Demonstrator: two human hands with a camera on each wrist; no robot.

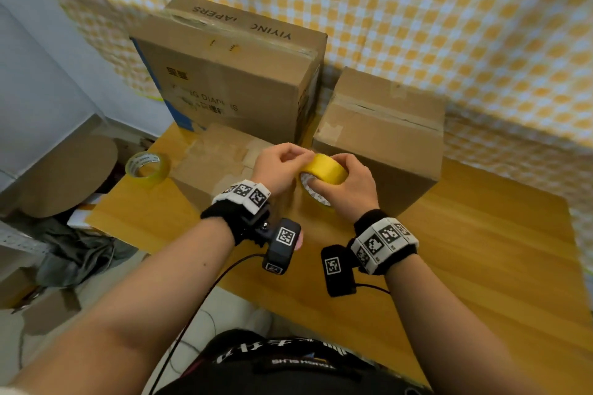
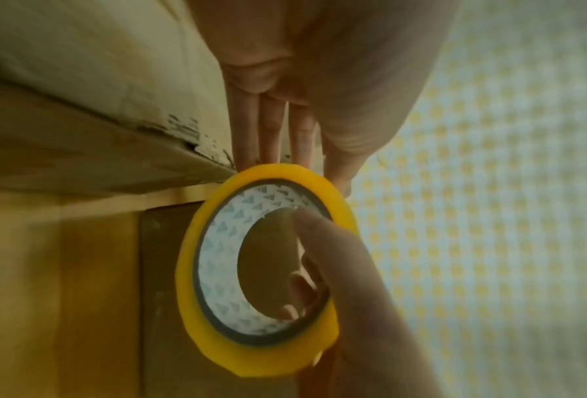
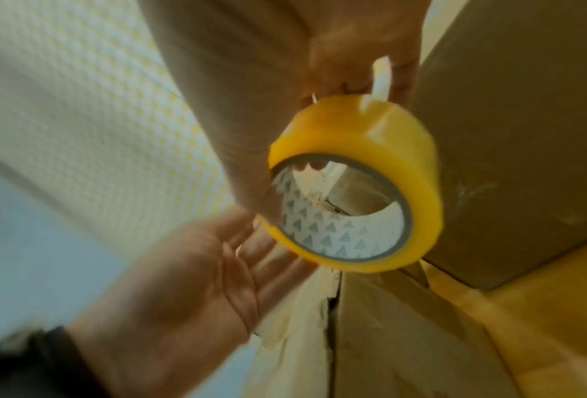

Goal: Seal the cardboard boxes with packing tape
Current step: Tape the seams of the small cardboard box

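Right hand (image 1: 348,184) gripped the yellow tape roll (image 1: 324,170) through its core, left hand (image 1: 279,163) pinched at its rim above the small box (image 1: 221,160); risk: the tape end tearing narrow or re-sticking.

small box (image 1: 218,163) partly hidden behind left hand (image 1: 279,167), its tape seam unclear, wrist views blurred

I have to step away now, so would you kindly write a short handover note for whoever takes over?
Right hand grips the yellow tape roll, thumb through its core. Left hand picks at the roll's top edge; no tape is pulled out yet.
Roll is held over the small box, whose top seam looks untaped. Big box behind, right box beside.
Spare roll lies on the table, left.
Left: free the tape end, seal the boxes.
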